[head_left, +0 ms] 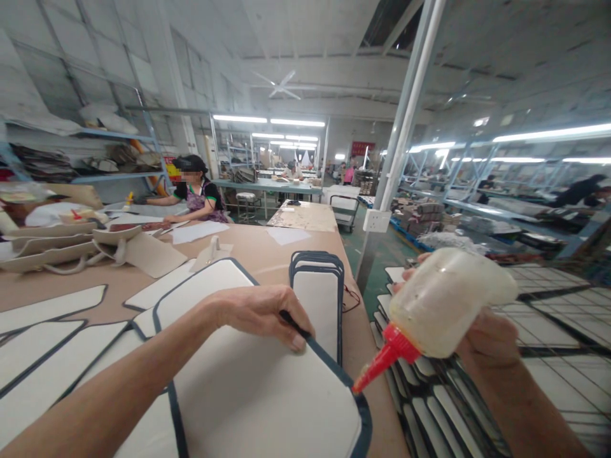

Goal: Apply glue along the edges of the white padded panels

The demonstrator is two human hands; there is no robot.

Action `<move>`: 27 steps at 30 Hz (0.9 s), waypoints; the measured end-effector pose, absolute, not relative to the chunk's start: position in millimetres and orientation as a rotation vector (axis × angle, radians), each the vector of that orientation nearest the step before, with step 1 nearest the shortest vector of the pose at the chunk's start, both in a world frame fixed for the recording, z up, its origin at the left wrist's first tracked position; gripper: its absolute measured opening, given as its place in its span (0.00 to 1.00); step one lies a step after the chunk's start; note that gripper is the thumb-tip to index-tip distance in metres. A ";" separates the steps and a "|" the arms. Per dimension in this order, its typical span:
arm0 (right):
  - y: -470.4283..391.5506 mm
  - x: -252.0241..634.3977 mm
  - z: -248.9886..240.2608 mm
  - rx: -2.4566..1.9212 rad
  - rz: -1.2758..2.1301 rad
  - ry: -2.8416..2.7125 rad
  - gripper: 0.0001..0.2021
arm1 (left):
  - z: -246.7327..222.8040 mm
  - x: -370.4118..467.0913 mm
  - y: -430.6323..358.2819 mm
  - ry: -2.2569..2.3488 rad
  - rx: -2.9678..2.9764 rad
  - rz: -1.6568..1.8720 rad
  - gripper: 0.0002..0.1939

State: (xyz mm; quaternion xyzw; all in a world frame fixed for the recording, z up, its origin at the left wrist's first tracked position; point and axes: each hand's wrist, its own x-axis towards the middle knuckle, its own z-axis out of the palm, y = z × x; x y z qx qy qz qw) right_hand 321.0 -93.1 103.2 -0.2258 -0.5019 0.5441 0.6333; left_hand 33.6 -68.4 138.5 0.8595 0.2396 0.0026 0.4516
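My left hand pinches the dark-trimmed edge of a white panel, thumb on its face and fingers over the border. The panel is lifted and tilted in front of me. In my right hand is a translucent squeeze bottle, tipped downward. Its red nozzle touches, or nearly touches, the dark border near the panel's right corner. Most of the right fingers are hidden behind the bottle.
More white panels with dark edging overlap on the table's left. A stack of narrower panels stands near the right edge. A rack of panels lies to the right, beside a metal post. A co-worker sits across the table.
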 end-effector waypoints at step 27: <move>-110.2 330.6 77.3 -0.584 1.047 -0.937 0.28 | 118.9 11.8 -64.5 0.792 2.190 0.300 0.18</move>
